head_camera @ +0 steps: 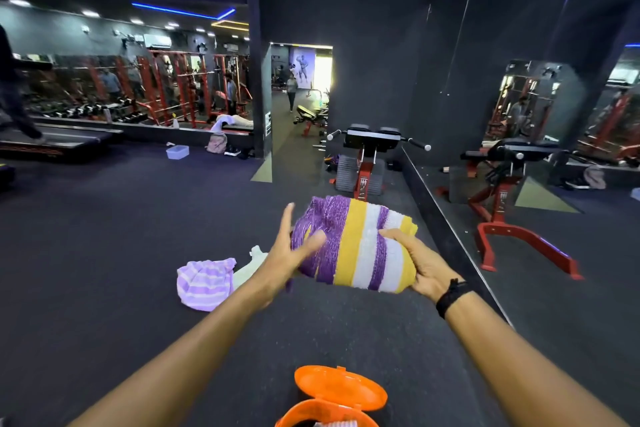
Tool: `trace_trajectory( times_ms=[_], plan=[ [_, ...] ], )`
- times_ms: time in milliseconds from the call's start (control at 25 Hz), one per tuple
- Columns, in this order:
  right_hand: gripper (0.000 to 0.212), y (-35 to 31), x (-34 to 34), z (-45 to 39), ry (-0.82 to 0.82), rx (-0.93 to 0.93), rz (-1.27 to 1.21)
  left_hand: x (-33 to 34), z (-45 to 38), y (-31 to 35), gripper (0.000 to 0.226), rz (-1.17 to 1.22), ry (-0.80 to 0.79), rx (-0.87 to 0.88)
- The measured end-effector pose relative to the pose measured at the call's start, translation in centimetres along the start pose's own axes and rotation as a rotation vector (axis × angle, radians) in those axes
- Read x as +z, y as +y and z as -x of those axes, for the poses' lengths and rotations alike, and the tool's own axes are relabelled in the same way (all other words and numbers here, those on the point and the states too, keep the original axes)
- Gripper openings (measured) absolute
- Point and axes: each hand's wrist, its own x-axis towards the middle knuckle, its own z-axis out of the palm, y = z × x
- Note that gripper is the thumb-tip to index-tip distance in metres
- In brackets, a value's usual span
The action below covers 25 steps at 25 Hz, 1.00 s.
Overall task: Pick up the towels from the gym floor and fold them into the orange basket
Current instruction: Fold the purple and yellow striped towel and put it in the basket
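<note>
**Striped towel folded in mid-air, above the basket**

The right hand [424, 262] grips the striped towel [356, 246] as an anchor; the left hand [291, 250], fingers [287, 218] spread and released, pats the fold flat. The orange basket [332, 402] waits open below; two towels [207, 282] remain on the floor.

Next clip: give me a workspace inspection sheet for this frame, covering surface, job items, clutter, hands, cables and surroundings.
Surface: dark gym floor, matte.
Job's things: folded purple, yellow and white striped towel held in the air; lilac striped towel and pale towel lying on the floor; orange basket at bottom edge, lid open.
Clutter: clear plastic tub and backpack by the far wall.
Hands: left hand flat against the striped towel; right hand grips it.
Cables: nothing seen.
Surroundings: red exercise bench, wall mirrors, people beyond.
</note>
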Motion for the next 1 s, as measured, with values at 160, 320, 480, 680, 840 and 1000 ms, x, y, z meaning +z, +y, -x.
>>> trace_trajectory(
  times_ms=[160,320,480,680,840,1000],
  plan=[
    [0.089,0.1,-0.6,0.1,-0.071,-0.029,0.121,1.5,-0.6,1.5,0.061,0.480,-0.022,-0.462],
    [0.044,-0.9,-1.1,0.5,-0.046,0.048,0.239,3.3,-1.9,0.7,0.036,0.358,0.191,-0.319],
    [0.050,-0.8,-2.6,-0.3,0.008,0.128,0.275,4.9,-3.1,0.0,0.031,0.242,0.178,-0.245],
    [0.061,1.6,-5.2,-3.1,0.123,0.081,0.329,6.6,-4.6,-2.9,0.021,0.183,0.194,-0.322],
    [0.051,5.0,-7.2,-5.3,0.173,0.124,0.311,5.4,-6.2,-7.4,0.027,0.182,0.135,-0.426],
    [0.032,9.6,-8.6,-8.6,0.260,0.208,0.355,2.7,-9.1,-14.6,0.028,0.072,0.094,-0.561]
  ],
)
